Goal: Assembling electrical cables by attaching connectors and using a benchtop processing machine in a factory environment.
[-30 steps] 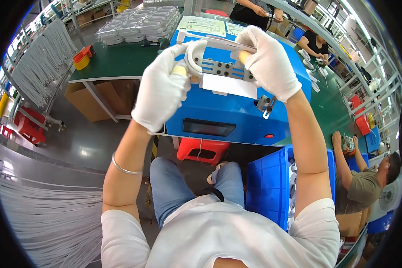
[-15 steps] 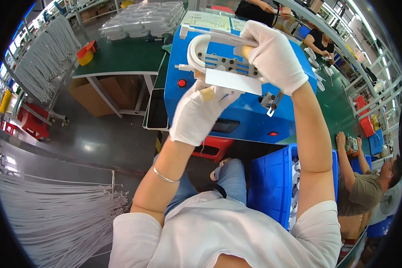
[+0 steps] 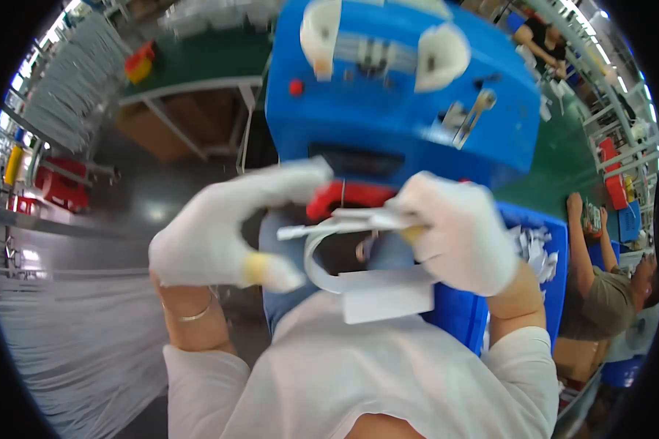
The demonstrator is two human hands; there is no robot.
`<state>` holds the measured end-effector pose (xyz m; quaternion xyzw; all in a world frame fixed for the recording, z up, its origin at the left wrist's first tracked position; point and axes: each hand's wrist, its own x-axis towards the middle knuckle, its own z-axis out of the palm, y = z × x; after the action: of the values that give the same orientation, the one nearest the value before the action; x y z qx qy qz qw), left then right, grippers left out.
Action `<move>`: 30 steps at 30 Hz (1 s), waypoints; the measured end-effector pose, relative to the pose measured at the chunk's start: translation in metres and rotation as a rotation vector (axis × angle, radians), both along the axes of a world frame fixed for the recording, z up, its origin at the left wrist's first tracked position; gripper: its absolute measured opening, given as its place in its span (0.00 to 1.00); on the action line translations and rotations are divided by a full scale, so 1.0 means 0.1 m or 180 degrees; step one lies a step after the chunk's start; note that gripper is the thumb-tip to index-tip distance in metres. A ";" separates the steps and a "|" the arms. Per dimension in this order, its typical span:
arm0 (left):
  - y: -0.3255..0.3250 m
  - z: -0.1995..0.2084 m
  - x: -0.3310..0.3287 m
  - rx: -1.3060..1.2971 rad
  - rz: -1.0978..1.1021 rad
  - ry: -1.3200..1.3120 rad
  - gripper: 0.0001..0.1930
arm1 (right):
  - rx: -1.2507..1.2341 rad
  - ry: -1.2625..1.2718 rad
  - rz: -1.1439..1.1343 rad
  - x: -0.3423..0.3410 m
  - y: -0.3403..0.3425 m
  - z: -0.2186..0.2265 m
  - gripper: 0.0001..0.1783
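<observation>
My right hand [image 3: 458,234], in a white glove, is closed on a coiled white cable [image 3: 313,263] above my lap. A blank white paper strip [image 3: 388,301] hangs from the coil's lower side, and a thin white end [image 3: 293,233] juts out leftward. My left hand [image 3: 227,230], gloved too and somewhat blurred, is open beside the coil, thumb and fingers apart, with nothing between them. Beyond both hands stands a blue machine [image 3: 410,139], with two white curved holders on top, the left holder [image 3: 320,36] and the right holder [image 3: 443,58].
At my right is a blue bin [image 3: 556,256] with white paper scraps [image 3: 534,252]. A red stool [image 3: 355,196] sits under the machine. Many white cables [image 3: 73,336] hang at lower left. A co-worker [image 3: 600,300] works at the green bench [image 3: 556,161] on the right.
Both hands have come back from the machine toward my body. The coiled cable has left the machine's holders in my right hand. My left hand has let go and opened.
</observation>
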<state>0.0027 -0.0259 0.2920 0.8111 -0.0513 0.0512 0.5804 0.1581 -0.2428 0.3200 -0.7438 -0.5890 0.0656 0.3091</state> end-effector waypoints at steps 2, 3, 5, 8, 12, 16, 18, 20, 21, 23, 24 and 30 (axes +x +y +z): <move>-0.25 -0.23 0.17 0.0382 -0.0224 0.0847 0.25 | -0.0509 0.0344 0.0013 -0.08 -0.07 -0.49 0.08; -0.32 -0.47 0.19 0.0013 -0.0194 0.1053 0.22 | -0.0637 0.0497 0.0051 -0.12 -0.09 -0.68 0.08; -0.41 -0.77 0.21 -0.1373 0.0126 0.1784 0.13 | -0.0731 0.0898 -0.0086 -0.11 -0.09 -1.02 0.09; -0.55 -0.97 0.24 -0.2180 0.0598 0.2282 0.14 | -0.0922 0.1527 -0.0266 -0.11 -0.18 -1.33 0.09; -0.69 -1.24 0.18 -0.2264 0.0739 0.2420 0.09 | -0.1440 0.3017 -0.0224 -0.04 -0.29 -1.45 0.15; -0.74 -1.32 0.19 -0.2482 0.0768 0.2518 0.08 | -0.1283 0.3548 -0.0364 -0.10 -0.41 -1.62 0.13; -0.75 -1.38 0.19 -0.2395 0.0761 0.2425 0.07 | -0.0782 0.3023 -0.0194 -0.17 -0.45 -1.65 0.10; -0.76 -1.36 0.19 -0.2281 0.0674 0.2567 0.08 | -0.0421 0.2024 -0.0091 -0.21 -0.42 -1.64 0.05; -0.76 -1.36 0.20 -0.2156 0.0567 0.2704 0.08 | -0.0430 0.2031 -0.0076 -0.19 -0.42 -1.65 0.05; -0.76 -1.34 0.21 -0.2189 0.0442 0.2881 0.09 | -0.0652 0.2562 -0.0054 -0.15 -0.43 -1.69 0.06; -0.76 -1.35 0.22 -0.2212 0.0309 0.3049 0.09 | -0.0660 0.2569 -0.0057 -0.13 -0.41 -1.68 0.06; -0.75 -1.40 0.18 -0.2114 0.0126 0.2898 0.10 | -0.1117 0.2637 0.0149 -0.05 -0.36 -1.59 0.07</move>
<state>0.0212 -0.1013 0.1517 0.5259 0.2384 -0.2797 0.7670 0.1529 -0.2790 0.1606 -0.6825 -0.4122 0.4636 0.3865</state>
